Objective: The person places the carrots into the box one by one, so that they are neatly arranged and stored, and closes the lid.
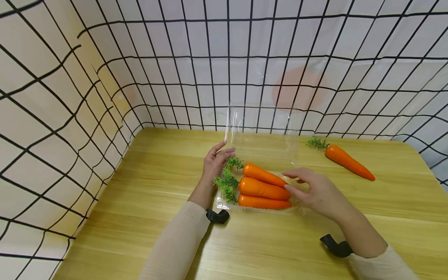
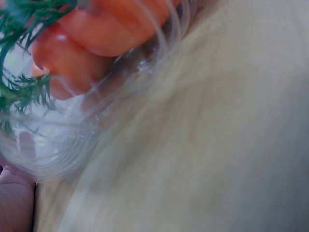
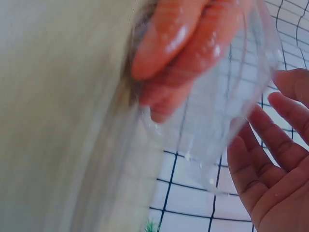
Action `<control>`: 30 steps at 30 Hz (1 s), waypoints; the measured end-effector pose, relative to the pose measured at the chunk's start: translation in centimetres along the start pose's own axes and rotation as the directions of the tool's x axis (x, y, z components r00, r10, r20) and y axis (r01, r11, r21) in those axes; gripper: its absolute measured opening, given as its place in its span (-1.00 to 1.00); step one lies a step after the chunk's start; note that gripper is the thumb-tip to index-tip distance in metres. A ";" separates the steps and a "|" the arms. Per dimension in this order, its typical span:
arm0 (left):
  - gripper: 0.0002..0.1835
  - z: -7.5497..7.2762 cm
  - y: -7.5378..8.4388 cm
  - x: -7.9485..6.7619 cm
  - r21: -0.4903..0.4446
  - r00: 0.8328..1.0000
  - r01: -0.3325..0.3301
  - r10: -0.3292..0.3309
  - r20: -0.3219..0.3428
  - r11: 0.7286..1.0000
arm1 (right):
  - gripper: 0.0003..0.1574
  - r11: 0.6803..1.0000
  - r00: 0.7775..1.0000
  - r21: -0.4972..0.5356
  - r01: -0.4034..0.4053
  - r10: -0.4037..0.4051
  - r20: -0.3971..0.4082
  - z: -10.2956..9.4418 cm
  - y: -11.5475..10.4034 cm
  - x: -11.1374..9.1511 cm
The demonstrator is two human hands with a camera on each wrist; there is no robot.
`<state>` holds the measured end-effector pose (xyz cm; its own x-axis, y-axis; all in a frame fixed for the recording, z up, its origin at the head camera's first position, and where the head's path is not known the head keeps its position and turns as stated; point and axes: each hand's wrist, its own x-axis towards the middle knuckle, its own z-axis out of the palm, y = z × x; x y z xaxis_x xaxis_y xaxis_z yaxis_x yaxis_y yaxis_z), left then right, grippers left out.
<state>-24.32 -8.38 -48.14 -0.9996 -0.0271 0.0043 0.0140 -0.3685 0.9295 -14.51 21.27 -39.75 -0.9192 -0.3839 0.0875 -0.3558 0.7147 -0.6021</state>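
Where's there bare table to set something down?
Left of the left hand, out to the black grid; also in front of the clear container, between the sleeves. It's crowded at the container itself: three carrots lie inside, with the right hand at their tips. A loose carrot lies further right.

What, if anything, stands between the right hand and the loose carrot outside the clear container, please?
Nothing visible does: in the head view, only bare tabletop lies between the right hand and the loose carrot.
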 end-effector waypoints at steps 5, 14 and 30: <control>-0.45 0.0 0.1 0.0 0.008 1.000 0.002 -0.002 -0.001 1.000 | -0.52 0.999 0.999 -0.016 -0.030 0.029 -0.044 -1.6 0.6 -0.3; -0.47 -0.1 0.1 -0.1 0.008 1.000 -0.007 0.007 0.005 1.000 | -0.57 0.998 0.982 0.037 -0.047 0.052 -0.179 -3.1 3.9 -0.4; -0.44 0.2 0.3 -0.1 -0.015 0.999 0.024 -0.024 -0.034 1.000 | -0.42 0.951 0.926 0.029 -0.307 0.306 -0.222 -5.1 11.6 -1.8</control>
<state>-24.18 -8.28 -47.76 -0.9983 -0.0495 -0.0306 -0.0094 -0.3832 0.9236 -17.91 33.26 -42.84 -0.9973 -0.0070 0.0732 -0.0512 0.7806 -0.6230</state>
